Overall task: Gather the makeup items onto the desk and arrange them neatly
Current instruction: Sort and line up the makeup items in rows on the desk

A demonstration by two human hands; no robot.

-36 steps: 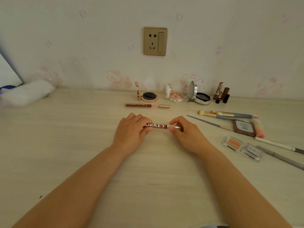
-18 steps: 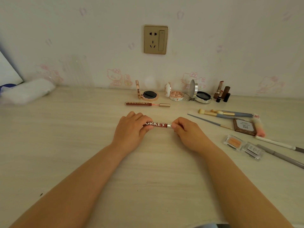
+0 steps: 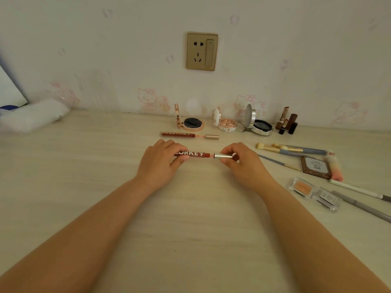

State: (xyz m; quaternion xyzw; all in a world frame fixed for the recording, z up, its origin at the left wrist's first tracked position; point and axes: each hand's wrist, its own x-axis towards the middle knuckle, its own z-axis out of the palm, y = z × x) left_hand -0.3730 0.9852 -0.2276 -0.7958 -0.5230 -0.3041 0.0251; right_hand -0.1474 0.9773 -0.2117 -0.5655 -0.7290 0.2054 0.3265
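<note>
silver cap pulled slightly off the red lip gloss tube, right hand shifted rightward

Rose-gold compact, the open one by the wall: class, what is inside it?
Inside the rose-gold compact lies a dark round puff. Whatever sits under that puff is covered, so it cannot be seen.

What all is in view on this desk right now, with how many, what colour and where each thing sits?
lip gloss tube: 1, dark red, desk centre, cap pulled slightly off
silver cap: 1, beside that tube's mouth
second lip gloss: 1, red with gold cap, behind the hands
open compacts: 3, rose gold, white, silver, along the wall
lipsticks: about 4, brown, back right
brushes: several, grey-blue handles, right
brown palette: 1, right
clear cases: 2, right front
wall socket: 1, gold
left hand: grips the tube
right hand: pinches the cap
</note>
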